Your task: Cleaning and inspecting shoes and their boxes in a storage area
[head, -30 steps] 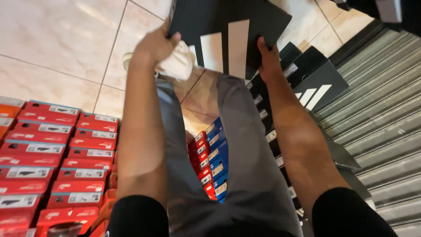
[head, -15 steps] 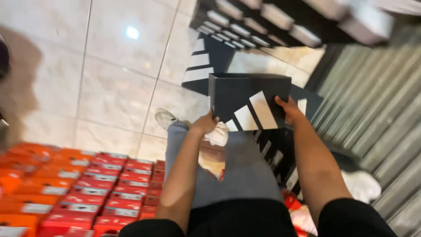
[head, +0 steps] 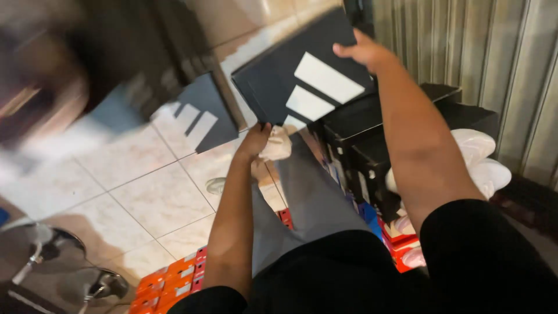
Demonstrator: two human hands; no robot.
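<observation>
Now both hands clamp the black striped shoebox (head: 302,81): left hand (head: 256,139) on its lower corner, right hand (head: 363,52) on top, above the stacked black boxes (head: 372,145).

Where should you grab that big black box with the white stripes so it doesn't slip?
Probably by two opposite edges, one hand from each side, since the black box is wide, flat and tilted. That is how it is held now: the left hand grips the lower corner and the right hand the upper far edge.
</observation>
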